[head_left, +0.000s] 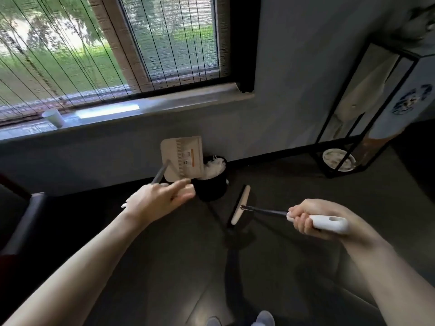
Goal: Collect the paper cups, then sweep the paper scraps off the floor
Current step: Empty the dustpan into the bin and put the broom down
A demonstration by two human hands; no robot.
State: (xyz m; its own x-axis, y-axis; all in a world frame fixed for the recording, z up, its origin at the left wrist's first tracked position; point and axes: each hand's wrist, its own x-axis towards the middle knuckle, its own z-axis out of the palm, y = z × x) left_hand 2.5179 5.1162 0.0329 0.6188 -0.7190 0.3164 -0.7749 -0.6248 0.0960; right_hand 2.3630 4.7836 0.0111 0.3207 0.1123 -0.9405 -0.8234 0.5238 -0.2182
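My left hand point(160, 198) grips the thin handle of a beige dustpan point(182, 158), which is raised and tipped over a black bin point(213, 187) against the wall. White paper scraps point(214, 168) fill the top of the bin. My right hand point(310, 220) grips the white handle of a broom point(240, 204), whose beige head hangs low over the dark floor just right of the bin. A white paper cup point(53, 117) stands on the window sill at the left.
A black metal frame stand point(357, 114) sits at the right with a round plate point(339, 160) on its bottom shelf. A dark chair or seat edge point(23, 220) is at the left. The window sill point(164, 104) runs along the wall above the bin.
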